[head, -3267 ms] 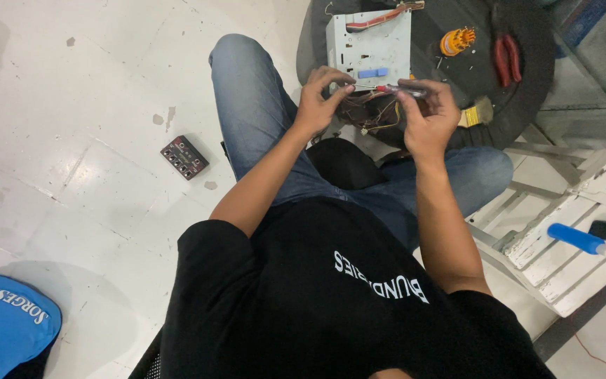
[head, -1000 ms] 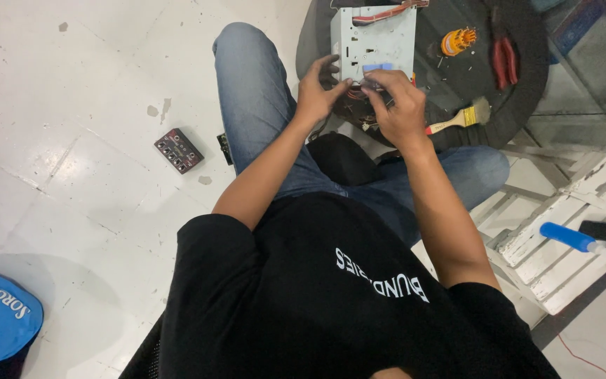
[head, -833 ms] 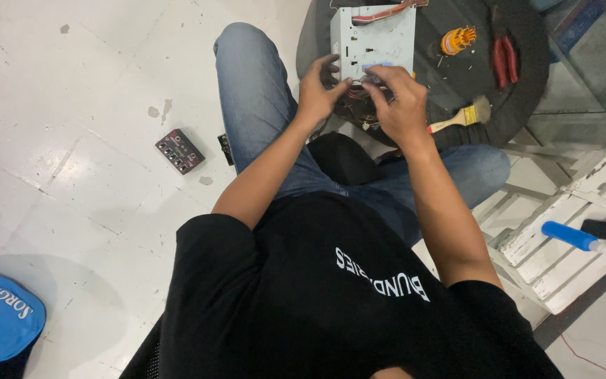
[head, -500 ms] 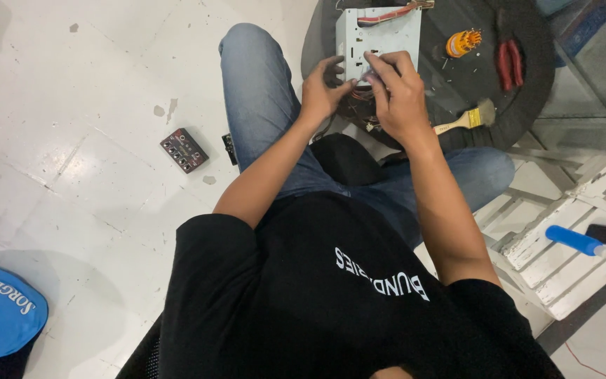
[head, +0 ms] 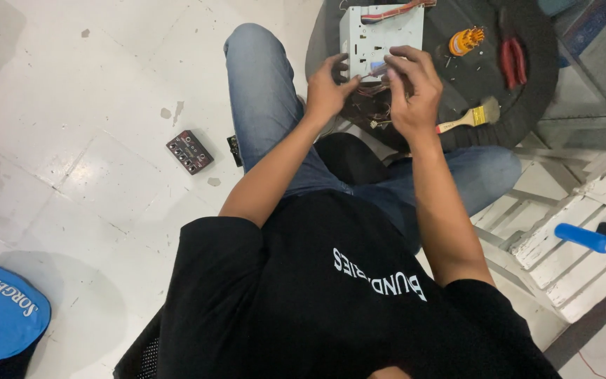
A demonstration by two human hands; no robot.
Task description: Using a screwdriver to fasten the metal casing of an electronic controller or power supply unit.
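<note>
both hands are up higher now, off the lap and over the round dark surface (head: 527,105). right hand (head: 412,91) has its grip pinched on a small blue part (head: 378,68), right at the front of the grey metal box (head: 380,35). left hand (head: 327,91) sits just beside it, fingers spread apart, holding nothing. wires (head: 373,112) dangle beneath. brush (head: 471,118) lies near.

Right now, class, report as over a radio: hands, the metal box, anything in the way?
Both hands, left and right, at metal box. Fingers pinch wires. Paintbrush beside, clear.
</note>
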